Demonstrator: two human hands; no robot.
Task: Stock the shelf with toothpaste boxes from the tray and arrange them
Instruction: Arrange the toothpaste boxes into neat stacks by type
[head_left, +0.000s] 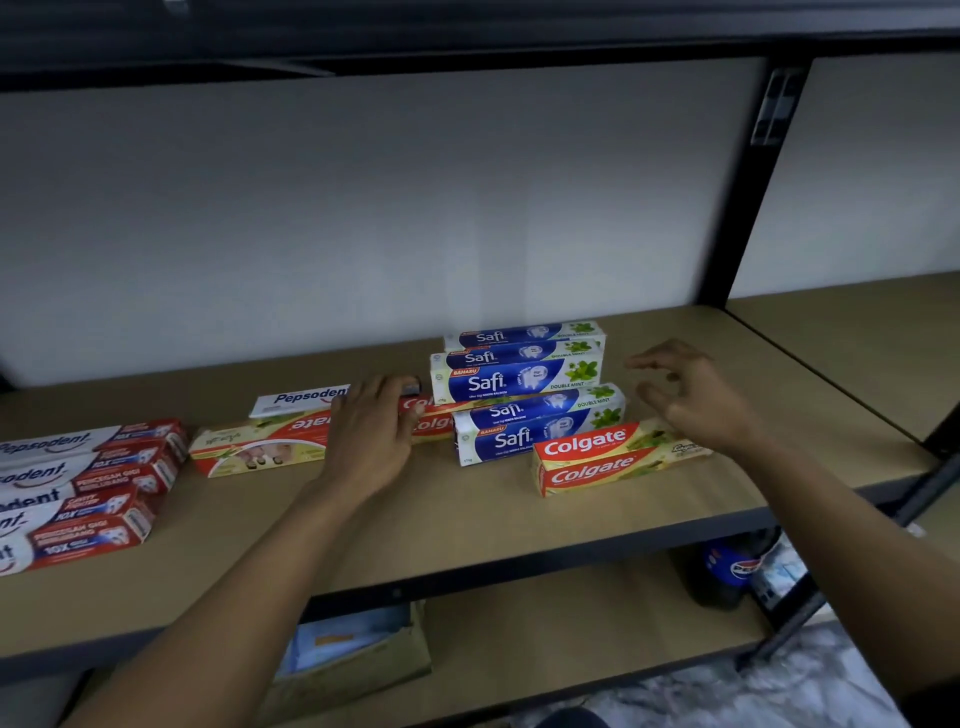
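- While the left grip (371, 436) lies with its fingers laid across the loose Colgate boxes (306, 426) mid-shelf, it clamps nothing: it looks like a press from above, with the thumb by the near edge.
- Over to the right grip (691, 395): it hovers with fingers spread and loosely bent, holding nothing, just above the far end of the Colgate pair (587, 457) at the front right.
- Stock sits on the shelf (467, 519) in groups: a Pepsodent row (88, 483) far left, a lone Pepsodent box (301, 400) behind the left grip, and Safi stacks (519, 379) in the centre. No tray is in view.
- This looks like the arranging step. The loose Colgate boxes lie askew, and one reads upside down.
- To do it well, slide rather than lift. Turn the box label-up and push it flat along the board toward the Colgate pair, with the right grip steadying that pair.
- Go easy beside the Safi stacks, which look ready to topple at a nudge.
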